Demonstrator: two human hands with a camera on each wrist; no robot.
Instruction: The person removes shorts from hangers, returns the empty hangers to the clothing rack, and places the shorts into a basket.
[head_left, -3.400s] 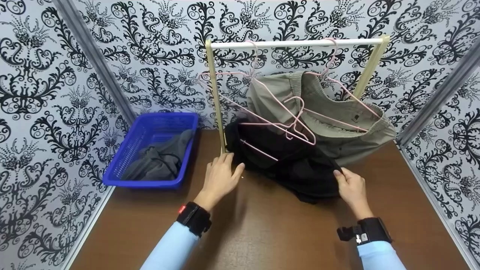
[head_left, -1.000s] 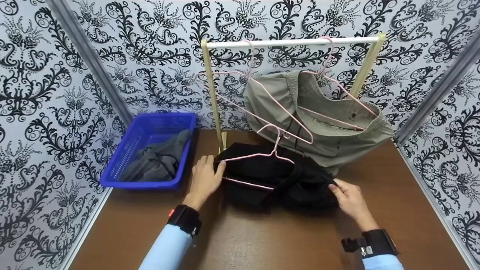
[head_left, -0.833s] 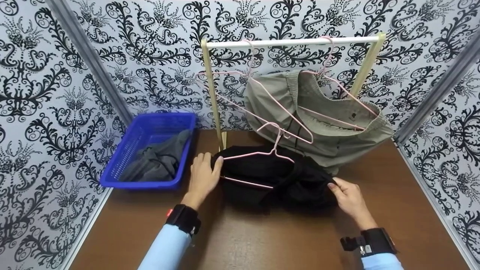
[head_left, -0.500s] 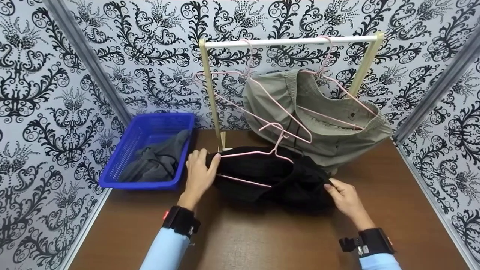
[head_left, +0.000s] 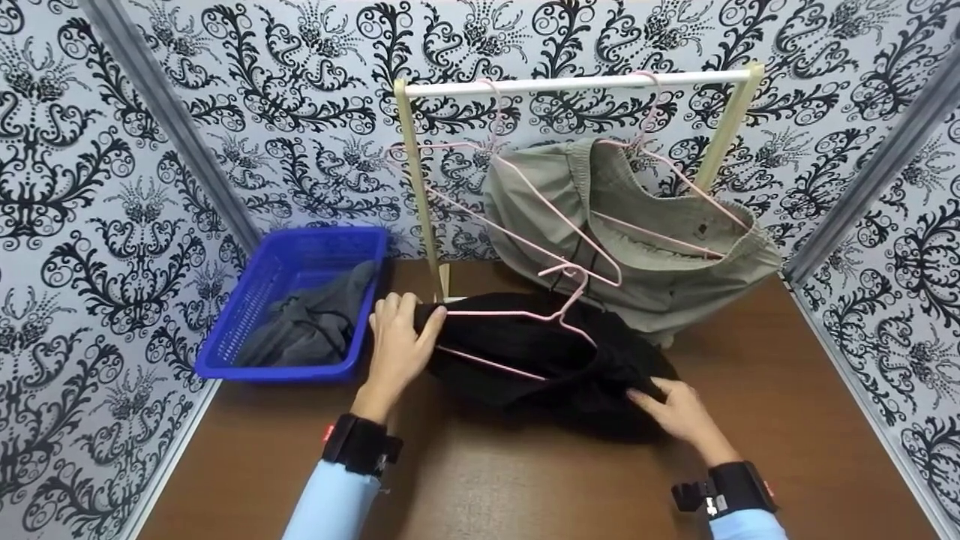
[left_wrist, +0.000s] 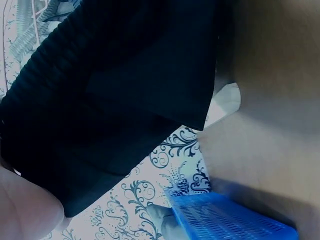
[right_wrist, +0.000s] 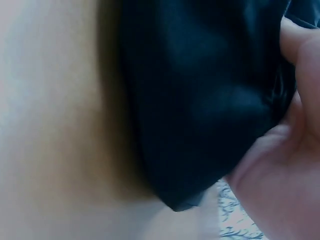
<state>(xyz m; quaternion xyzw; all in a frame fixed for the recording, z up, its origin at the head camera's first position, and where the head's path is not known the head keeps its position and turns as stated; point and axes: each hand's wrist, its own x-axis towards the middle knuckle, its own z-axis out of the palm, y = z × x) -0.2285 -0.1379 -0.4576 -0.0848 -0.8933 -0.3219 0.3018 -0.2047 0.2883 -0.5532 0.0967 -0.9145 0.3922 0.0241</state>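
Observation:
A pair of black shorts [head_left: 495, 390] is stretched between my hands just above the table, its gathered waistband showing in the left wrist view. A pink hanger [head_left: 495, 313] sits inside the waist opening, its hook pointing up and its right end hidden in the cloth. My left hand [head_left: 399, 341] grips the left end of the waistband, thumb on top beside the hanger's arm. At the other side my right hand [head_left: 682, 412] pinches the black fabric with thumb and fingers; the right wrist view shows the cloth [right_wrist: 200, 100] hanging from that grip.
Behind stands a rack with a white rail [head_left: 570, 84]. From it hang a bare pink hanger [head_left: 525, 187] and a hanger bearing olive-grey shorts [head_left: 630, 285]. A blue basket [head_left: 281, 371] on the left holds a dark grey garment [head_left: 300, 330]. Patterned walls enclose the brown table [head_left: 480, 487].
The black shorts and their hanger have come forward from the rack toward me. My left hand now grips the waistband's left end; my right hand has shifted inward and nearer along the cloth.

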